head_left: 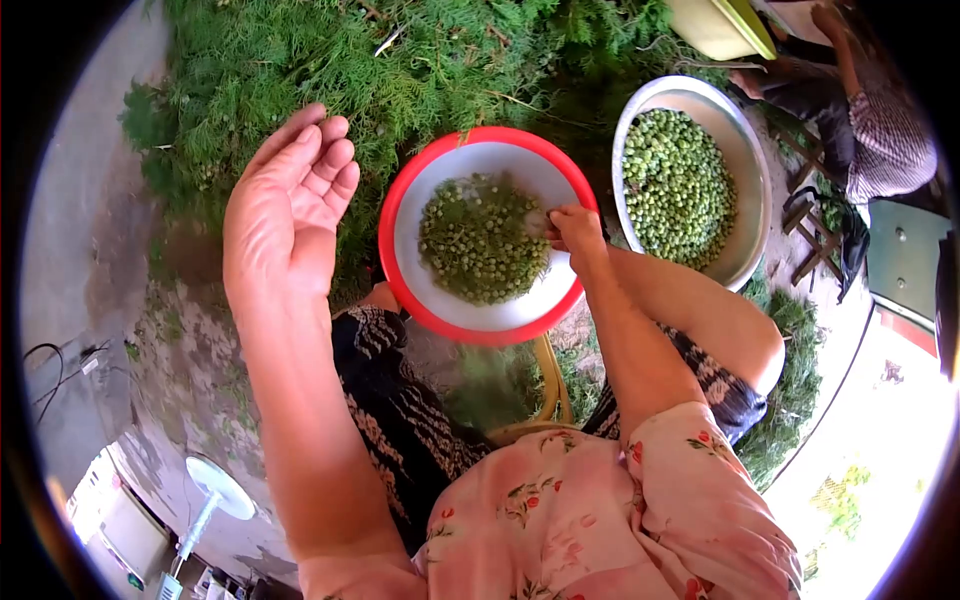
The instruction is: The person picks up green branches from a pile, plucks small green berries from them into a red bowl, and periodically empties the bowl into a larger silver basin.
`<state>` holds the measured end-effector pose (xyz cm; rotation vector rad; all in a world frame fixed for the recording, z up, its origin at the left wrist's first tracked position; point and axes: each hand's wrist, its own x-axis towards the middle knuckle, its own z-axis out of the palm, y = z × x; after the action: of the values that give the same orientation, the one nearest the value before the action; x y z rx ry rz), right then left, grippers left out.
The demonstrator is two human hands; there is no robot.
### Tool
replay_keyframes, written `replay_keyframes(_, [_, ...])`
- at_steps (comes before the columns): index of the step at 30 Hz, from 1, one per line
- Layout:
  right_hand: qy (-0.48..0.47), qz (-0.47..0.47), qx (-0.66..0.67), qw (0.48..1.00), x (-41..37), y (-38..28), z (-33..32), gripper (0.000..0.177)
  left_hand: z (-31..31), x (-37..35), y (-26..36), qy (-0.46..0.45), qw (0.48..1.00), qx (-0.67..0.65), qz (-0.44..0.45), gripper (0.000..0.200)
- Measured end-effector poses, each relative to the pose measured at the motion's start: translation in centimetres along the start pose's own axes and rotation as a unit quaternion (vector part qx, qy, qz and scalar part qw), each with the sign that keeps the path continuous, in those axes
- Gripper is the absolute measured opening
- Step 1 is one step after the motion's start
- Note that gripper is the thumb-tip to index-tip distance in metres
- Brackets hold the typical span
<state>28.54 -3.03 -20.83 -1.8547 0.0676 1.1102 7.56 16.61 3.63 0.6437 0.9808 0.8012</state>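
Note:
A red-rimmed basin point(398, 290) with a pale inside sits between my knees. Small round green cones point(480, 250) lie in it, with a blurred wisp of greenery over them. My right hand point(578, 230) is at the basin's right side, fingers curled together just inside the rim; what they hold, if anything, is too small to make out. Raised to the left of the basin, my left hand point(290, 205) has its palm turned up and its fingers loosely bent and apart, with nothing in it. Leafy evergreen branches point(400, 80) lie beyond it.
A metal basin point(752, 200) full of green cones stands to the right. Behind it is a yellow-edged tub point(722, 28). Another person point(885, 140) sits at the upper right near a wooden stool point(815, 245). A white fan point(220, 488) stands lower left.

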Motion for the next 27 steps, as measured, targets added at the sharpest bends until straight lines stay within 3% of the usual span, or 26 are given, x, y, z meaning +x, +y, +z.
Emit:
replay_keyframes(3, [-0.013,-0.030,-0.094,0.995,1.0,1.1,0.6,0.022,0.0,-0.3,0.4,0.000,1.000,-0.023,0.008,0.018])
replay_keyframes(6, [0.012,-0.111,-0.347,0.931,4.9,3.0,1.5,0.030,-0.2,-0.4,1.1,0.006,1.000,-0.020,0.020,0.021])
replay_keyframes(13, [0.009,-0.137,-0.438,0.889,10.2,2.2,5.4,0.053,-0.8,-1.2,1.0,0.043,0.998,-0.001,0.038,0.029])
replay_keyframes(16, [-0.009,-0.178,-0.491,0.852,11.4,2.9,8.3,0.063,-0.8,-1.5,0.7,-0.006,0.999,-0.008,0.034,0.029])
replay_keyframes(18, [0.001,-0.159,-0.542,0.825,8.1,0.9,11.6,0.065,-0.5,-1.7,0.7,0.027,0.999,-0.005,0.028,0.029])
replay_keyframes(20, [-0.054,-0.182,-0.580,0.792,5.9,0.8,14.0,0.054,-0.2,-1.8,0.9,0.044,0.999,-0.005,0.023,0.029])
replay_keyframes(22, [-0.106,-0.234,-0.631,0.732,4.2,2.6,15.3,0.055,0.2,-1.9,1.0,0.026,0.999,-0.026,0.011,0.029])
replay_keyframes(24, [-0.145,-0.313,-0.647,0.680,2.8,5.5,14.7,0.053,0.3,-1.9,1.0,0.021,0.999,-0.034,0.007,0.029])
replay_keyframes(26, [-0.191,-0.363,-0.650,0.639,0.8,7.3,12.9,0.039,0.2,-1.9,1.1,0.033,0.999,-0.033,0.009,0.029])
replay_keyframes(27, [-0.193,-0.360,-0.652,0.639,-0.1,7.9,11.9,0.035,0.2,-1.8,1.2,0.043,0.999,-0.029,0.012,0.029])
